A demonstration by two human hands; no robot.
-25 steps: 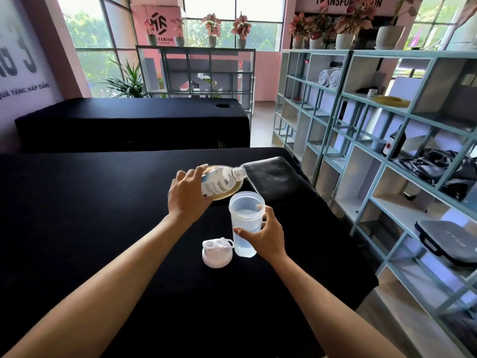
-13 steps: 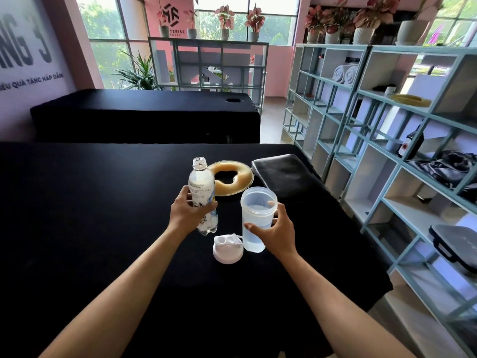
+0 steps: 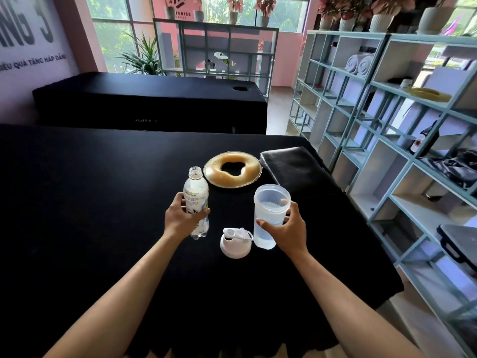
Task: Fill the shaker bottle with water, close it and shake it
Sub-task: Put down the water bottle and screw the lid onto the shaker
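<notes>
A translucent shaker bottle (image 3: 268, 210) stands upright and uncapped on the black table (image 3: 90, 202), with water in it. My right hand (image 3: 286, 228) wraps around its right side. Its white lid (image 3: 235, 243) lies on the table just left of its base. My left hand (image 3: 183, 218) grips a clear plastic water bottle (image 3: 196, 192), upright, uncapped, standing on the table to the left of the lid.
A yellow ring-shaped cushion (image 3: 232, 169) and a black pad (image 3: 291, 169) lie behind the bottles. Teal shelving (image 3: 387, 140) runs along the right, close to the table's edge. A second black table (image 3: 149, 102) stands further back.
My left hand has tipped the water bottle back from pouring over the shaker to upright and set it down left of the lid. My right hand has kept its hold on the shaker.
</notes>
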